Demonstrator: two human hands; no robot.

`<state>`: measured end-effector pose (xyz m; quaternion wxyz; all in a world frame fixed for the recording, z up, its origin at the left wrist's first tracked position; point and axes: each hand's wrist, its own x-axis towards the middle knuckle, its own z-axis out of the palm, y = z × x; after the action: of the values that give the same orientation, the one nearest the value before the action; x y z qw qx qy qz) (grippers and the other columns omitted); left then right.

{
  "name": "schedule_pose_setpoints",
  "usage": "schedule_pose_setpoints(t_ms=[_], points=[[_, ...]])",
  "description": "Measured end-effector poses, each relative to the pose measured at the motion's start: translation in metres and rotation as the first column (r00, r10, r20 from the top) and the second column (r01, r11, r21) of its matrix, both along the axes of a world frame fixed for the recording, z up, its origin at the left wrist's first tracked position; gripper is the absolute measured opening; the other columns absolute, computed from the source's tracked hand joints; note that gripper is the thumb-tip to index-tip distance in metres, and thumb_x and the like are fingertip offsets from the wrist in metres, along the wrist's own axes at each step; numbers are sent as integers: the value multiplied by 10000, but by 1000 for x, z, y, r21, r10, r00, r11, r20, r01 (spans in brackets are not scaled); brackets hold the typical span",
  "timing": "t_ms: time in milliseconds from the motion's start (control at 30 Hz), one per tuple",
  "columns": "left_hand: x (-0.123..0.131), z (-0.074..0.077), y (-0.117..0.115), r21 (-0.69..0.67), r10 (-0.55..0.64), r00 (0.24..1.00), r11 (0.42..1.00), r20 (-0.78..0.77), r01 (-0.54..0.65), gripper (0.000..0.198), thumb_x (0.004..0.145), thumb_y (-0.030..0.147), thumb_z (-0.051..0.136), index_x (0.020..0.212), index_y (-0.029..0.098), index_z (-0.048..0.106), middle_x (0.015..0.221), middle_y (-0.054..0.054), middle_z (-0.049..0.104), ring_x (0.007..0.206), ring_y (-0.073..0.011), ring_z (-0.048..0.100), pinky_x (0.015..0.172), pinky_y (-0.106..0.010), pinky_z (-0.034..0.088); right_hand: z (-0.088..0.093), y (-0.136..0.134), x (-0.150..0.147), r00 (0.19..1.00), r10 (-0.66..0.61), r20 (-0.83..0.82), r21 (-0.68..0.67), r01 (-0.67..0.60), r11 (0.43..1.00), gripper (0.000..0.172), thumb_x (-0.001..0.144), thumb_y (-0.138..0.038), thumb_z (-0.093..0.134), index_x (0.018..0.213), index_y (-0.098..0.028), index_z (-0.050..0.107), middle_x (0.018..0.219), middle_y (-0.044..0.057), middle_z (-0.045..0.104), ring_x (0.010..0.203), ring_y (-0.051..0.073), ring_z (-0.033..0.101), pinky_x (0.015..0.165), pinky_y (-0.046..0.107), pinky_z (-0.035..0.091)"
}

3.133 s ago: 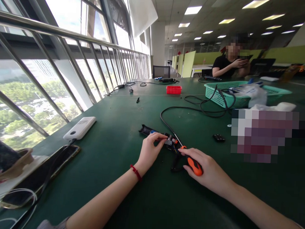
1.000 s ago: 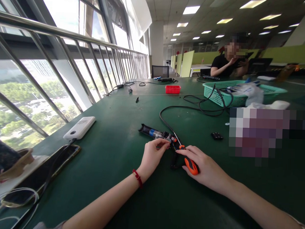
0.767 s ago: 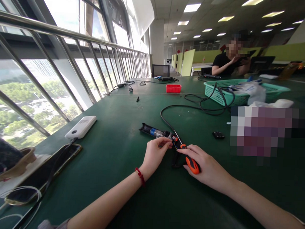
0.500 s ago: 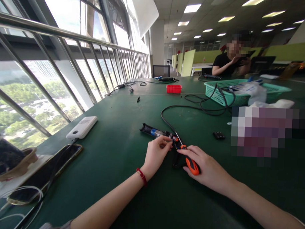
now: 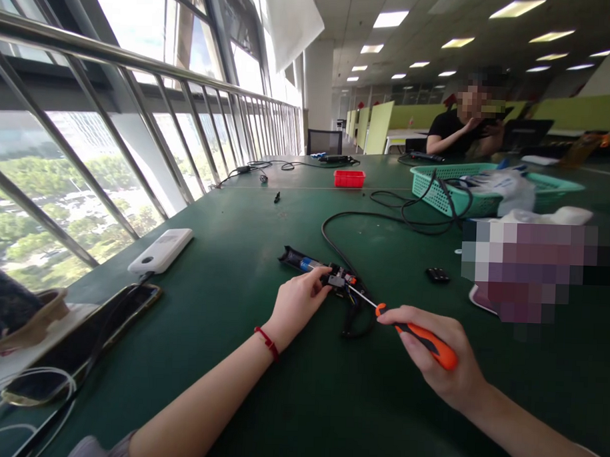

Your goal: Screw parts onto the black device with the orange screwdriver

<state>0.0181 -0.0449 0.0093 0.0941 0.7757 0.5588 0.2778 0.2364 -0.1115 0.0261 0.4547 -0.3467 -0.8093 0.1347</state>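
An opened black corded hand tool [image 5: 339,276] lies on the green table, its inner parts, thin wires and a blue section showing. My left hand [image 5: 298,296] pinches its middle between thumb and fingers, steadying it against the table. In my right hand [image 5: 448,353] is a screwdriver [image 5: 426,339] with an orange and black handle, fingers wrapped round it. Its thin metal shaft points left, and the tip meets the tool's inside beside a small orange part. Whether the tip sits in a screw, I cannot tell. A black handle piece curves below the shaft.
A black cable [image 5: 335,219] runs from the tool towards a green basket [image 5: 436,193]. Further back is a red tray [image 5: 349,179]. A small black part [image 5: 437,275] lies to the right; a white power bank [image 5: 161,250] and a phone [image 5: 81,344] lie left. A person [image 5: 468,127] sits opposite.
My right hand has drawn back to the right, and the screwdriver now lies slanted with its tip at the tool's inside. My left hand has shifted slightly left along the tool.
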Motion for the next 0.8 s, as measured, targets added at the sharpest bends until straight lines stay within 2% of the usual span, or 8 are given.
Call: schedule_pose_setpoints(t_ms=[133, 233, 533, 800], points=[[-4, 1, 4, -8, -9, 1000, 1000, -14, 9, 290, 820, 248, 556, 1108, 277, 582, 759, 54, 638, 633, -102, 570, 568, -196, 397, -6, 1, -1, 1000, -3, -20, -3, 3, 1000, 163, 828, -200, 455, 875, -209, 611, 782, 12, 689, 668, 129, 638, 618, 232, 498], [-3, 1, 3, 0, -12, 1000, 1000, -23, 12, 300, 824, 243, 548, 1121, 275, 572, 759, 54, 636, 629, -102, 567, 554, -197, 387, -10, 3, -1, 1000, -12, -3, -19, 12, 1000, 169, 818, -202, 462, 886, -205, 617, 803, 21, 695, 692, 140, 646, 651, 248, 507], [-3, 0, 2, 2, -15, 999, 1000, -43, 15, 301, 831, 248, 534, 1129, 272, 559, 779, 48, 641, 639, -104, 573, 558, -201, 391, -9, 4, -2, 1000, -5, 6, -94, 6, 996, 171, 811, -215, 469, 875, -200, 628, 736, -4, 667, 585, 104, 602, 585, 213, 482], [-2, 0, 2, 4, -19, 998, 1000, -53, 19, 300, 834, 230, 530, 1132, 267, 550, 790, 49, 646, 650, -106, 581, 572, -204, 396, -11, 3, 0, 999, 13, -37, -49, -15, 999, 181, 815, -235, 463, 890, -203, 625, 680, 1, 634, 556, 116, 580, 551, 240, 474]])
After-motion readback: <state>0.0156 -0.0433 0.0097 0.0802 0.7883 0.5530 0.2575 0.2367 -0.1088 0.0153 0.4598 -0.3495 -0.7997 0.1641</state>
